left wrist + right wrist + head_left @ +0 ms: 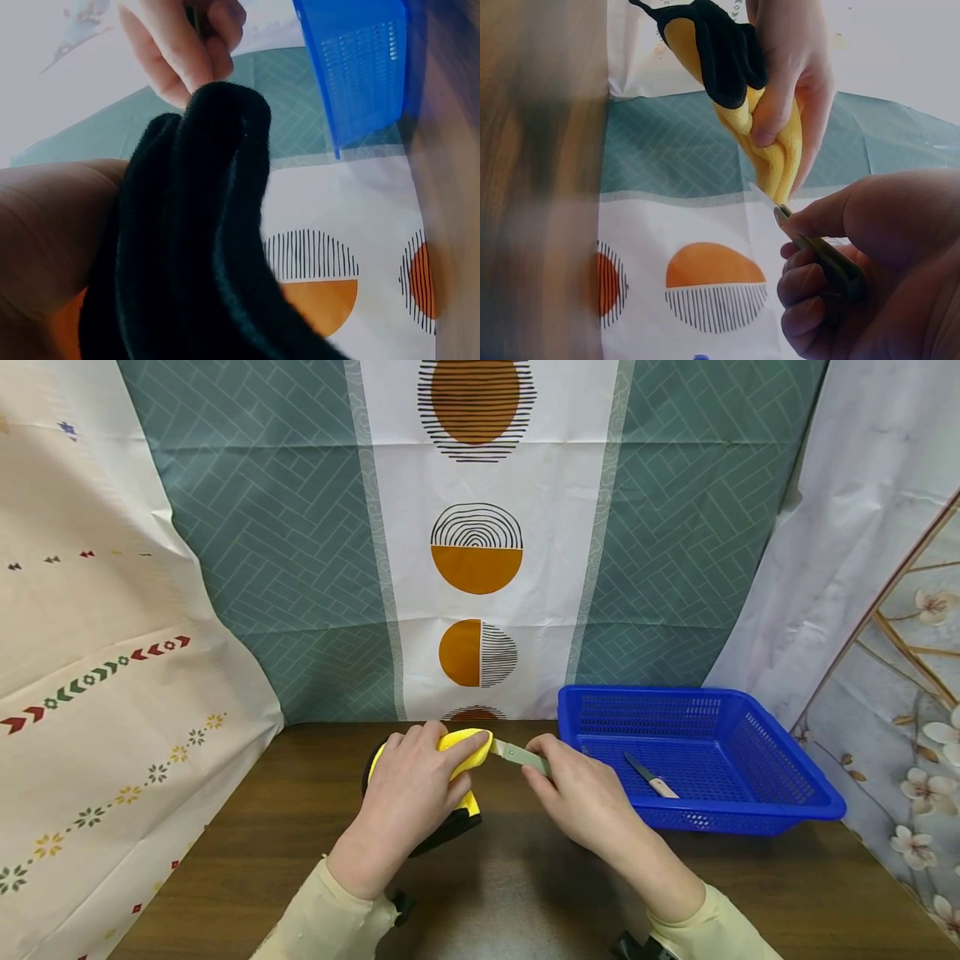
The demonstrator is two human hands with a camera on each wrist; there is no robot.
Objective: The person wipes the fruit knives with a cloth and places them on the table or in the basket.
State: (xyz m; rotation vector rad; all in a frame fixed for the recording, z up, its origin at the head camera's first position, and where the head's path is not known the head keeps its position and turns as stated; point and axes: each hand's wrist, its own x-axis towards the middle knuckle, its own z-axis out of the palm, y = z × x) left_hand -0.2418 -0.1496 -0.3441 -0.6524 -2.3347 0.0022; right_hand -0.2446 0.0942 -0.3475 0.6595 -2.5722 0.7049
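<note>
My left hand [412, 785] grips a folded yellow cloth [776, 169] with black edging, thumb on one side and fingers on the other. Black folds of this cloth [217, 187] fill the middle of the left wrist view. In my right hand [588, 789] is a small knife [525, 757], held by its light green handle. Its blade points left at the cloth's yellow end, and much of the blade is hidden by the fabric. Both hands are above the brown table [300, 868], close together.
At the right of the table stands a blue plastic basket [813, 806] with mesh walls. Inside it lies another knife [648, 774] with a pale handle. A patterned curtain [300, 568] hangs behind the table, and a cream cloth [112, 693] hangs along the left.
</note>
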